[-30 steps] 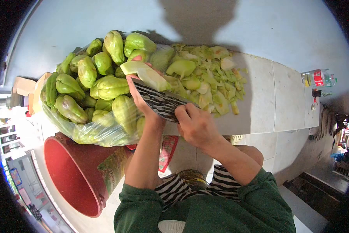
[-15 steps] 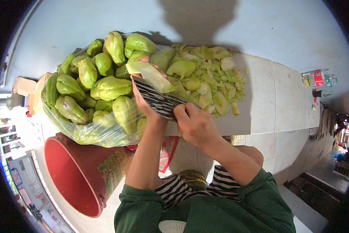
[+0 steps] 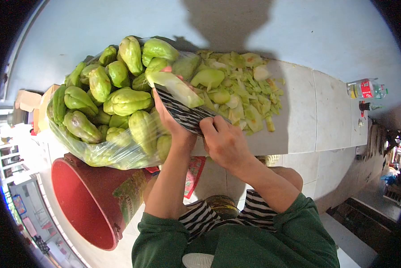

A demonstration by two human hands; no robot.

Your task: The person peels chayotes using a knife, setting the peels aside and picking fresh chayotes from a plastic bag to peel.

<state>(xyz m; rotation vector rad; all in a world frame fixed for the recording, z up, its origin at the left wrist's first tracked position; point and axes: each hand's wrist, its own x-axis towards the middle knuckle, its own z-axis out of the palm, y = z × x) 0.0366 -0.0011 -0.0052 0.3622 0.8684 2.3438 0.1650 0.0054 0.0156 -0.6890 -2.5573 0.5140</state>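
Note:
My left hand (image 3: 165, 119) is wrapped round a chayote (image 3: 177, 89) with pale, peeled flesh; most of its fingers are hidden behind the chayote and the blade. A wide cleaver (image 3: 176, 108) lies against the near side of the chayote, its shiny face mirroring black-and-white stripes. My right hand (image 3: 226, 145) is closed on the cleaver's handle end, which the fingers hide. Just left is a clear plastic bag (image 3: 106, 156) heaped with green chayotes (image 3: 128, 102). To the right, peelings (image 3: 247, 91) are piled around a few larger chayote pieces (image 3: 208, 78).
A tiled ledge (image 3: 298, 107) runs along the pale wall (image 3: 120, 20). Plastic bottles (image 3: 366, 89) lie at its right end. Below the bag, a red bucket (image 3: 82, 201) is tipped on its side. A cardboard box (image 3: 44, 107) stands at the left.
The chayote and the cleaver have tilted slightly and shifted a little in my hands. My left wrist has moved slightly to the right. Both hands keep their grips.

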